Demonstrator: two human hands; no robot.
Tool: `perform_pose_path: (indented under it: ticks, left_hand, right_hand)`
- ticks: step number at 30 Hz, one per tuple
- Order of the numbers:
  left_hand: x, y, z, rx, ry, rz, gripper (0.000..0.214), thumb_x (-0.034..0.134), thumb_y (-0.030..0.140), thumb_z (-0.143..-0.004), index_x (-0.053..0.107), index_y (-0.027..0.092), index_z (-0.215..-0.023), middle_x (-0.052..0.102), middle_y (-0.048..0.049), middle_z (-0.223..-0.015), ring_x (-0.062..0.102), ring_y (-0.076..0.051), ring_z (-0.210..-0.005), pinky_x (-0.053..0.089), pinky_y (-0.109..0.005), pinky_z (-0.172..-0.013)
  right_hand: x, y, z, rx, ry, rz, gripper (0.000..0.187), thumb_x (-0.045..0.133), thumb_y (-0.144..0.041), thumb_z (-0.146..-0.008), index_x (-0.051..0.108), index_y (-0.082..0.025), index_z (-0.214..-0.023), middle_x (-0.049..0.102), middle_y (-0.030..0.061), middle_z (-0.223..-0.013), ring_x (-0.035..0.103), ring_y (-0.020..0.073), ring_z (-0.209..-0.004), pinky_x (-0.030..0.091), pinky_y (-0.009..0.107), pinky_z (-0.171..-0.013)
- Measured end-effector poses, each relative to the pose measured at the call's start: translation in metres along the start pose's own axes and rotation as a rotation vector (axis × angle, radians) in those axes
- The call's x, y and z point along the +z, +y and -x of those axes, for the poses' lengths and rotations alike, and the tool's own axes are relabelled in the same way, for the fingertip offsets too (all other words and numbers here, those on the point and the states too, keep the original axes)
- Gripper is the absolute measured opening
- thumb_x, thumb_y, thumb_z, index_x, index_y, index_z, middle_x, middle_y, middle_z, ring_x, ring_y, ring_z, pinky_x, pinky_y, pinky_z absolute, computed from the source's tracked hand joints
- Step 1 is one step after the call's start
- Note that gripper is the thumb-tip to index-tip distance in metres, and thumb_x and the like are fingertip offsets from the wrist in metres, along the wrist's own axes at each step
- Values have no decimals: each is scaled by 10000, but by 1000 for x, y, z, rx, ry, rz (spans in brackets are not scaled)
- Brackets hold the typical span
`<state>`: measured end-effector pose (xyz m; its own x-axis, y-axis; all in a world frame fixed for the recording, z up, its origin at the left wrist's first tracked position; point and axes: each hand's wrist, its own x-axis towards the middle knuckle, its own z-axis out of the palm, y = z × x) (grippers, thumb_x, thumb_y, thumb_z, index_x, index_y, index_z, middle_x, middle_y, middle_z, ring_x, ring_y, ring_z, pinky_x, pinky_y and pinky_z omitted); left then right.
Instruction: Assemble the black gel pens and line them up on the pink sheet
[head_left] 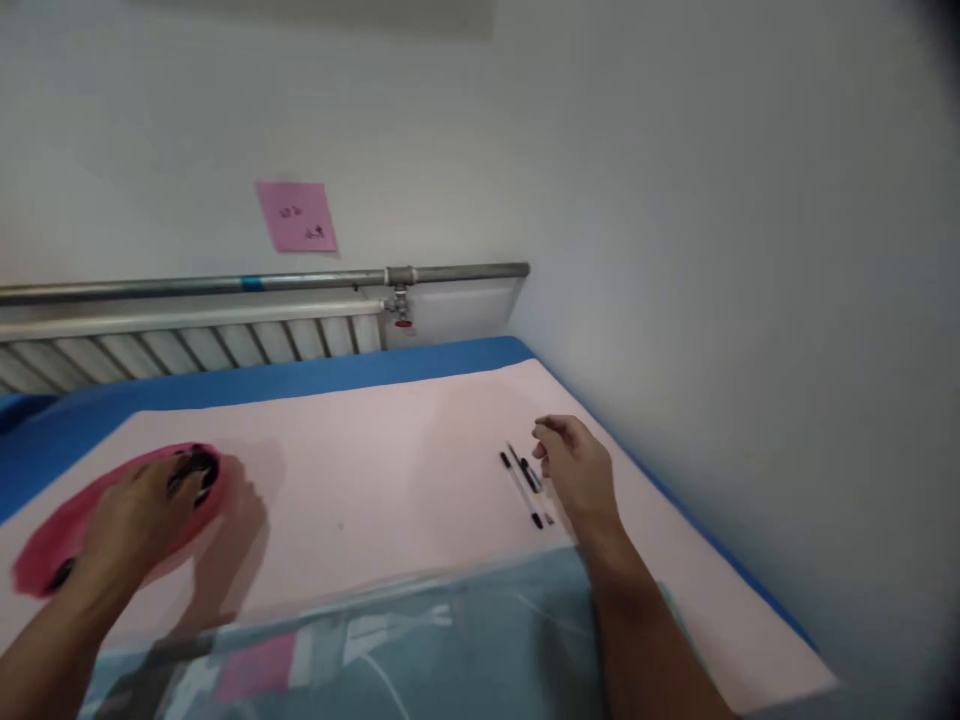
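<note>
At the left, my left hand (142, 515) reaches over and into a pink oval container (52, 540). Its blurred fingers are among dark items (196, 470), and I cannot tell whether they grip any of them. My right hand (576, 465) hovers at the right with its fingers curled in, and nothing shows between them. Just left of it, several slim pens lie side by side on the pale pink surface. One is a light pen (521, 490) with black ends; a dark-capped pen (531, 476) is closest to my fingers.
A blue cover (337, 375) borders the pale pink sheet (375, 460). Light blue-grey fabric (450, 640) spans the near edge. Behind stand a radiator (195, 350) and a metal pipe (315, 282), below a pink note (297, 218). A wall (750, 300) closes the right side.
</note>
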<state>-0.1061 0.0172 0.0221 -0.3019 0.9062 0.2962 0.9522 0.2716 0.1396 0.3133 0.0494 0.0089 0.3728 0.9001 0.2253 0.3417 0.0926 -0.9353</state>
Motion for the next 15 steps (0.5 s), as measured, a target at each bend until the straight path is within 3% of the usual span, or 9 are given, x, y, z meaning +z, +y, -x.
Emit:
perform_pose_path:
  ticks: [2,5,9,12,15]
  left_hand:
    - [6,32,3,103,-24,59,403,311,396,-776,590,151,-933,638,-82,-1007,543,-257,-996,412,-382,-847]
    - [9,93,17,214,-132,288,443,363,436,-753,589,150,-1006,599,-104,-1096,566,-236,-958,440,-349,-829]
    - [13,162,40,409,-242,445,390,381,393,-779,596,169,-1015,603,-89,-1074,559,-235,-970,441,-354,-837]
    - [24,187,55,511,-289,484,339,385,332,-801,602,163,-999,611,-90,-1036,541,-231,-992,418,-368,-869]
    - [40,193,69,540,-351,508,318,373,292,-821,594,160,-1008,604,-92,-1039,542,-217,-978,429,-360,-839]
  right_hand:
    - [-12,7,-8,-17,-24,232,211,435,-306,-781,581,-174,-857,629,34,-762,574,138,-620,405,235,-551]
    - [-18,12,-9,-36,-222,675,200,410,-209,-773,600,-172,-826,644,58,-820,585,160,-730,383,241,-610]
    - [-16,15,-5,-15,-315,853,224,408,-166,-765,600,-161,-880,643,94,-862,579,188,-778,345,257,-607]
    - [-15,20,-6,17,-350,905,225,407,-205,-785,584,-143,-909,635,117,-878,576,208,-790,324,265,-593]
    - [-15,24,-7,33,-418,929,233,451,-310,-791,574,-152,-908,631,102,-875,577,200,-771,309,254,-570]
